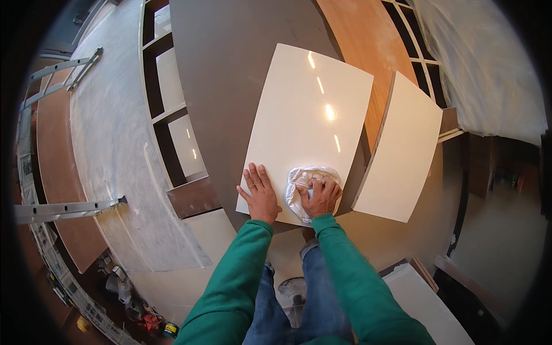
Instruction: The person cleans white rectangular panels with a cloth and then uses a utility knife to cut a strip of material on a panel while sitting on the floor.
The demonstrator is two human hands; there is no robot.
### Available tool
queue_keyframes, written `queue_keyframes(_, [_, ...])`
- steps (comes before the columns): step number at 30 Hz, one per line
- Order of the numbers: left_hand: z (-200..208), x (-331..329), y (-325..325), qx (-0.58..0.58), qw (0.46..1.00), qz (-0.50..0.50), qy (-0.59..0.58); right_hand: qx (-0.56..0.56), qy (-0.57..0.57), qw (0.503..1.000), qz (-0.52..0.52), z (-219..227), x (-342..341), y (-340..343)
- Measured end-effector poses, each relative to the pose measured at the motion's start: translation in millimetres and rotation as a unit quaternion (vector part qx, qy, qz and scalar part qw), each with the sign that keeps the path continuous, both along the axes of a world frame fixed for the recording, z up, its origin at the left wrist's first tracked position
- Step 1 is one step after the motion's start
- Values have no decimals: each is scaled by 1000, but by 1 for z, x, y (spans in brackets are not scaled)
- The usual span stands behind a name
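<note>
A glossy white panel (305, 109) lies before me on a dark grey board, with bright lamp reflections running down its surface. Flat on the panel's near left corner rests my left hand (260, 194), its fingers spread and holding nothing. My right hand (323, 196) bunches a white cloth (298, 183) and presses it on the panel near its close right corner. Part of the cloth is hidden under the fingers.
The dark grey board (230, 69) supports the panel. Another white panel (402, 149) leans at right, beside an orange-brown board (368, 46). Shelf-like frames (167, 115) stand left. Ladder parts (69, 210) reach in from the far left. Plastic sheeting (489, 63) hangs far right. White boards (422, 305) lie low right.
</note>
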State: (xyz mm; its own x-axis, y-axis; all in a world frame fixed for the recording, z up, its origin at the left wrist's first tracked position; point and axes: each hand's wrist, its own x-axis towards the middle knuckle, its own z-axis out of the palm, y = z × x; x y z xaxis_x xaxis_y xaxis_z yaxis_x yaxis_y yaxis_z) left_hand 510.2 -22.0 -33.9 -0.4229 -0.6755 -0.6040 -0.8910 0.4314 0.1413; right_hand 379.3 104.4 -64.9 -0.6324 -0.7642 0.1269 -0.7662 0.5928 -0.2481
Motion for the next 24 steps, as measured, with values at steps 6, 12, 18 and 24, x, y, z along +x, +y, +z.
queue_keyframes(6, [6,3,-6,56,998,-11,-24,3,23,999,43,-12,-32,-23])
queue_keyframes(12, [-6,17,-7,43,999,-27,2,-30,26,999,5,-10,-120,-128])
queue_keyframes(18, [0,15,-12,43,999,-16,1,-66,58,994,-65,-10,-245,-217])
queue_keyframes(24, [0,0,-11,72,997,-12,8,-53,26,989,-139,1,-296,-213])
